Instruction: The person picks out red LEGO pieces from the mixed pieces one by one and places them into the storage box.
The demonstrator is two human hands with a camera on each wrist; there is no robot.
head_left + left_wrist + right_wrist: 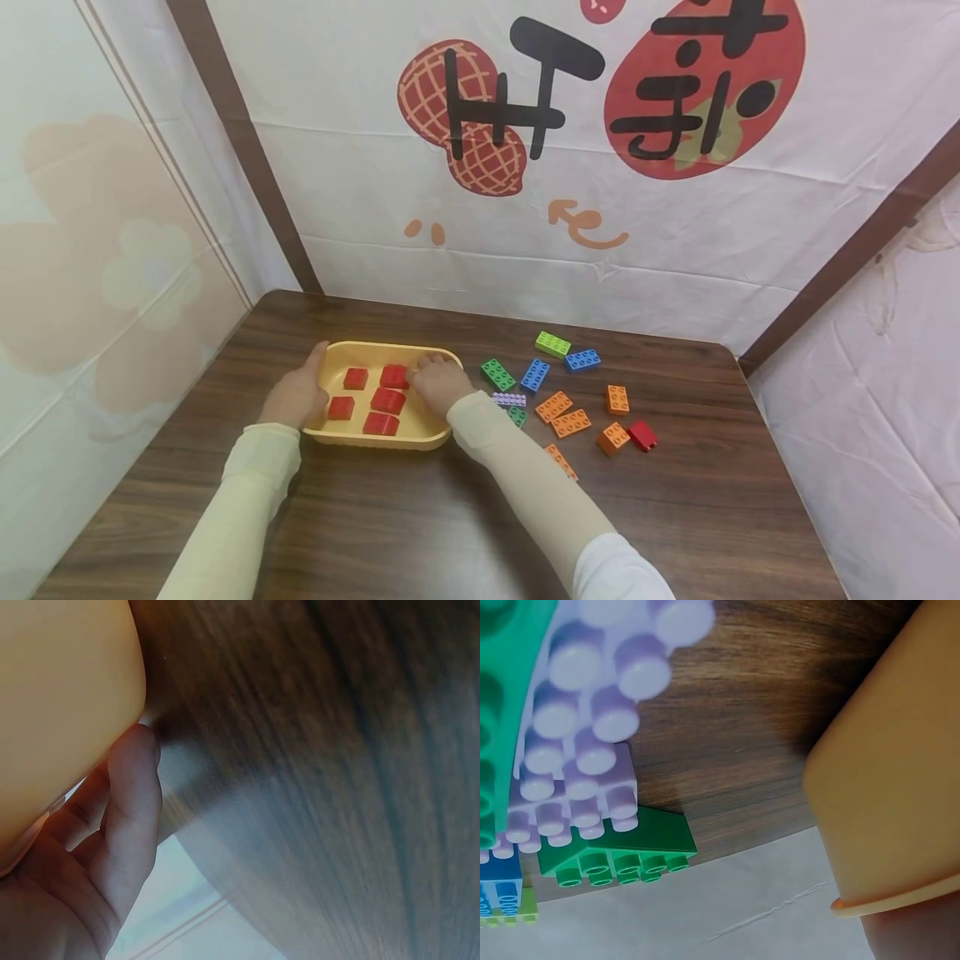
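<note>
1. Yellow tray [431, 440] on the table [420, 533], toward its left rear; shallow, rimmed, probably light rigid plastic, smooth and a bit slippery. Best gripped at the two short ends of the rim, as now.
2. Left hand [296, 398] against the tray's left end, thumb up along the rim, fingers [131, 825] pressed to the outer wall; curled round the edge, apparently holding it.
3. Right hand [438, 383] over the tray's right rear corner, fingers bent down at the nearest red brick [393, 376]; cannot tell whether pinching that brick or merely resting on the rim.
4. Inside the tray: five red bricks, hard, light, studded, easy to pinch by the sides.
5. Right of the tray, loose on the table: 
   - green, three: one dark [497, 374], one lime [552, 343], one partly hidden by the right sleeve [517, 415];
   - blue, two [535, 375];
   - orange, five, one [561, 461] half under the forearm;
   - lilac, one [509, 399];
   - red, one [642, 435], farthest from the tray.
6. Behind the tray: white cloth backdrop [675, 250] printed with a peanut and black characters.
</note>
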